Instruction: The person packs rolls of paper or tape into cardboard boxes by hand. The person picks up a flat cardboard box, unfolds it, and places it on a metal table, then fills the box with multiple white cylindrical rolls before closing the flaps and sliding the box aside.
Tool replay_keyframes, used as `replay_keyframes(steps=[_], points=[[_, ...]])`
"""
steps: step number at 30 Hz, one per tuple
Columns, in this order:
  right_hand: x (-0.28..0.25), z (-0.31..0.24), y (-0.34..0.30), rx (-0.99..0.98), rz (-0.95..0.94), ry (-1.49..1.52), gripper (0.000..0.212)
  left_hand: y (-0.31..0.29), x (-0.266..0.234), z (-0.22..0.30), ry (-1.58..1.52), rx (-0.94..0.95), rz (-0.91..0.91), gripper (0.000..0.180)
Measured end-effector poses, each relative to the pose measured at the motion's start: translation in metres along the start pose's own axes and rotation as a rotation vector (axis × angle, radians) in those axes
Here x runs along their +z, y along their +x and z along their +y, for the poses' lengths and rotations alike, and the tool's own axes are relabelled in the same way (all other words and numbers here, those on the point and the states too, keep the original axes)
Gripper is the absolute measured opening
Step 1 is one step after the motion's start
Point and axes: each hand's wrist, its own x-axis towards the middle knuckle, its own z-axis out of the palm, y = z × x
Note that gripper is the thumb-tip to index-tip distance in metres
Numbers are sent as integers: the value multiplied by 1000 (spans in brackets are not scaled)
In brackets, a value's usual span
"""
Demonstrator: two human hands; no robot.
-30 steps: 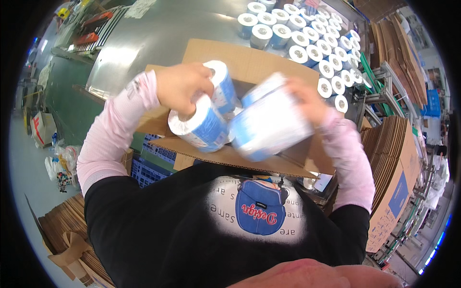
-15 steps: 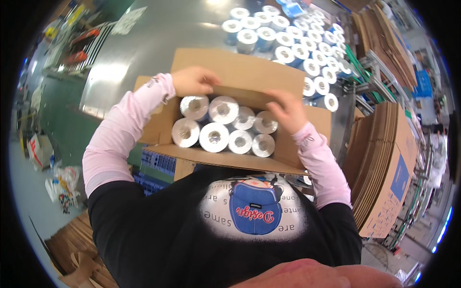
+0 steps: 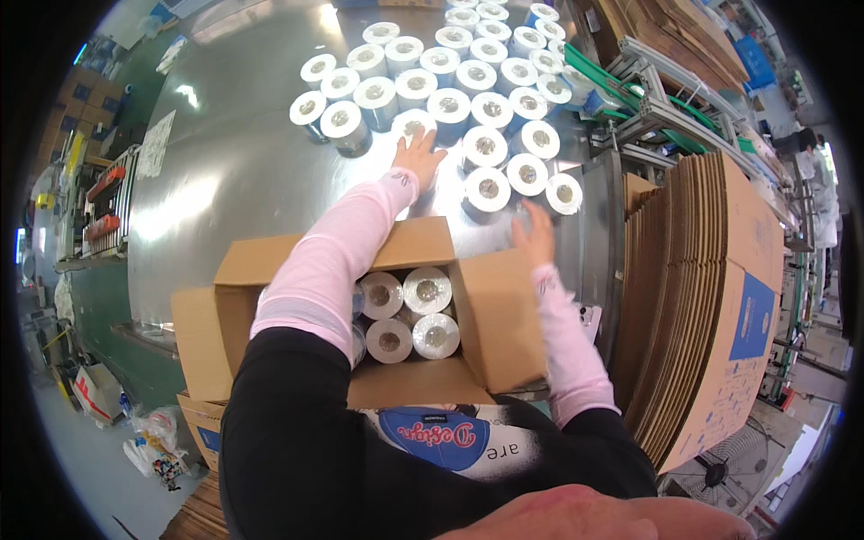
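Observation:
An open cardboard box (image 3: 499,310) stands close in front of me, with several white plastic-wrapped rolls (image 3: 436,336) upright inside; my left forearm hides part of its contents. Beyond it, my left hand (image 3: 417,164) stretches over the metal table, fingers spread against the near side of a wrapped roll (image 3: 412,123). My right hand (image 3: 537,236) is past the box's right flap, fingers apart, just short of a roll (image 3: 564,193) at the near right of the group. Neither hand has lifted anything.
More rolls (image 3: 373,93) stand grouped on the metal table (image 3: 243,135). To the right, flattened cardboard boxes (image 3: 702,315) are stacked on edge beside a metal conveyor frame (image 3: 657,108). A floor fan (image 3: 715,472) is at lower right, and bags (image 3: 99,396) lie on the floor at left.
Both hands have left the box and reached forward to the rolls on the table. My view has shifted forward, so the box appears lower and the rolls nearer.

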Motion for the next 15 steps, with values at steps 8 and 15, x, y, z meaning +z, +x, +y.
replay_keyframes(steps=[8,15], points=[[60,-1,104,87,-486,-791,52,31,23,-23,175,-149,-30,24],[66,5,40,-101,-296,-606,25,7,-31,-57,-334,-423,-158,52]])
